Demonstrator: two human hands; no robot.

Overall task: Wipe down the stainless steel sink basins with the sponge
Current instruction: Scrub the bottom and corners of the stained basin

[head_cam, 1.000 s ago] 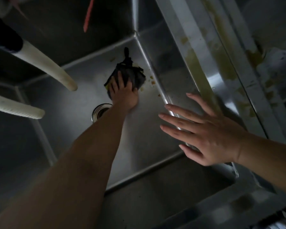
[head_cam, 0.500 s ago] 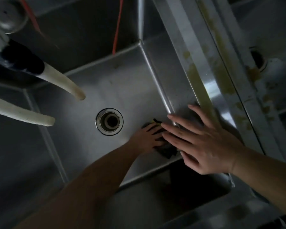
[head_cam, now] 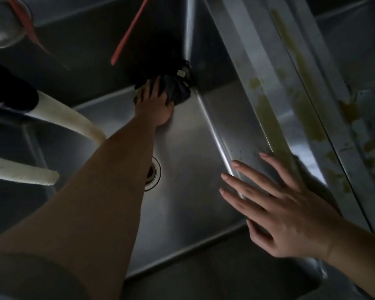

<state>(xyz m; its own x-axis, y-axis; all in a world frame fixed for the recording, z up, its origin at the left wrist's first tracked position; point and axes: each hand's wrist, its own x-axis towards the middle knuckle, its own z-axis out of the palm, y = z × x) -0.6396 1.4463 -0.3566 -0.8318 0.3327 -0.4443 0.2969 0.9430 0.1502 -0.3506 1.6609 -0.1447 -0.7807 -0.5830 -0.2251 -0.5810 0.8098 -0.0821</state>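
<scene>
Left hand (head_cam: 155,105): reached deep into the sink basin (head_cam: 195,169), arm stretched across the floor of it; fingers spread flat and pressed down on the sponge (head_cam: 173,87). No curl round it is seen, so the sponge is pushed, not clamped.
Sponge: dark, crumpled-looking wad w/ a small pale patch on top, pressed into the far corner of the basin where floor, back wall and right wall meet. Edges are lost in shadow; exact shape can't be told.
Right hand (head_cam: 286,204): fingers straight and fanned apart, nothing held. Seen over the basin's right wall, near the front corner; whether the palm is laid on the steel or hovers just above can't be told.
Sink basin: stainless, dim light, floor dull grey. Drain (head_cam: 155,173) is set in the floor, approx. mid-basin, partly hidden by the left forearm.
Divider rim (head_cam: 266,109): flat steel strip to the right of the basin, streaked w/ yellow-green grime along its length; more specks are seen on the surface beyond it.
Hoses (head_cam: 74,120): two white ribbed hoses are hung in from the left, ends above the basin's left side, well apart from the sponge.
Red strap (head_cam: 130,33): thin, hung down the back wall just left of the sponge corner.
</scene>
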